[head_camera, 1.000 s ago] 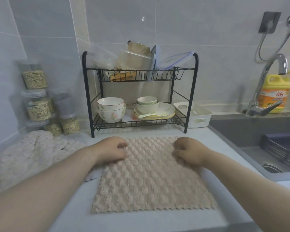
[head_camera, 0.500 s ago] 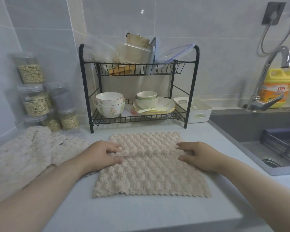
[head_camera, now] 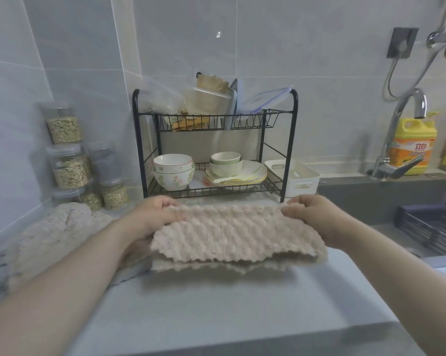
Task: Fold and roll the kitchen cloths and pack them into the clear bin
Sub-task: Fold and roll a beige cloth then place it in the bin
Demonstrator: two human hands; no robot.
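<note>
A beige bobbled kitchen cloth point(head_camera: 232, 235) is folded in half, its upper layer lying over the lower one on the grey counter point(head_camera: 216, 312). My left hand point(head_camera: 152, 214) grips the fold at its left end and my right hand point(head_camera: 311, 217) grips the fold at its right end, both lifting that edge off the counter. A heap of more pale cloths point(head_camera: 54, 235) lies to the left by the wall. On the top shelf of the rack stand clear plastic containers point(head_camera: 209, 98).
A black two-tier dish rack point(head_camera: 214, 150) with bowls and plates stands behind the cloth. Jars of grain point(head_camera: 70, 160) are stacked at the left wall. A white basket point(head_camera: 301, 178) sits beside the rack. The sink point(head_camera: 409, 209), tap and yellow detergent bottle point(head_camera: 413, 145) are at right.
The far edge of the flat cloth was taken in both hands and brought over toward me, so the cloth now lies doubled. The fold is raised off the counter.
</note>
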